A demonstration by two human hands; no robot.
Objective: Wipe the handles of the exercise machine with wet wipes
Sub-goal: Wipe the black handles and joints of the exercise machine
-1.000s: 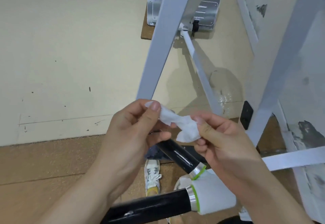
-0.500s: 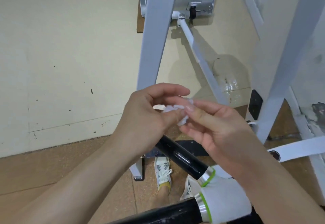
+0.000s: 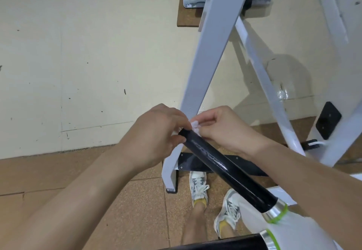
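Note:
A glossy black handle (image 3: 225, 168) runs diagonally from centre to lower right, ending in a silver and green collar on a white joint (image 3: 290, 228). A second black handle (image 3: 215, 243) lies along the bottom edge. A crumpled white wet wipe (image 3: 195, 126) sits right at the upper handle's far tip, mostly hidden by fingers. My left hand (image 3: 154, 138) and my right hand (image 3: 221, 130) meet at that tip, both pinching the wipe.
The machine's white frame legs (image 3: 205, 69) rise just behind my hands, with a black base plate (image 3: 195, 161) on the brown floor. A cream wall (image 3: 78, 63) stands to the left. My feet in white sneakers (image 3: 198, 186) are below the handle.
The wipe, first stretched between my hands above the handle, has been bunched up. Both hands have come down with it onto the handle's far tip.

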